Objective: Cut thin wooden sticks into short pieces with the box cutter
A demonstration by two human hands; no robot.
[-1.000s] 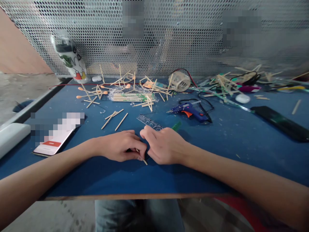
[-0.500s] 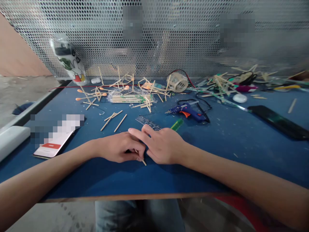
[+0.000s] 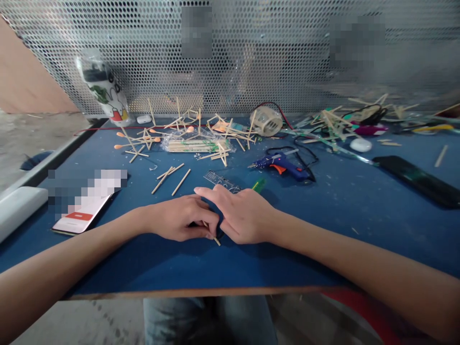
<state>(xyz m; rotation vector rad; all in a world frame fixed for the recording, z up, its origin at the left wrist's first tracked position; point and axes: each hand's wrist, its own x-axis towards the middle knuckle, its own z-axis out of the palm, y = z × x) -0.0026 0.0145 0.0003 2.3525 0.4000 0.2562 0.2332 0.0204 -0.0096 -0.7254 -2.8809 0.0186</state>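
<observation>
My left hand (image 3: 183, 218) rests on the blue table, thumb and fingers closed in a pinch on a thin wooden stick (image 3: 217, 241). A short end of the stick pokes out below the fingertips; the rest is mostly hidden. Against it lies my right hand (image 3: 247, 215), its index finger stretched over the left knuckles and its other fingers curled. From behind the right hand sticks out the green handle of a cutter (image 3: 258, 184); its working end is largely covered. A clear stencil ruler (image 3: 219, 179) lies just beyond both hands.
Loose sticks (image 3: 181, 182) lie beyond my left hand, a phone (image 3: 84, 203) to the left. A blue glue gun (image 3: 280, 165) with its cord is beyond my right hand. Bagged sticks (image 3: 194, 144) and stick structures line the perforated metal panel (image 3: 151, 48). A black device (image 3: 413, 179) lies right.
The green handle has shifted slightly left and shows less above my right hand. Both hands stay together on the stick; the whole view has moved a little.
</observation>
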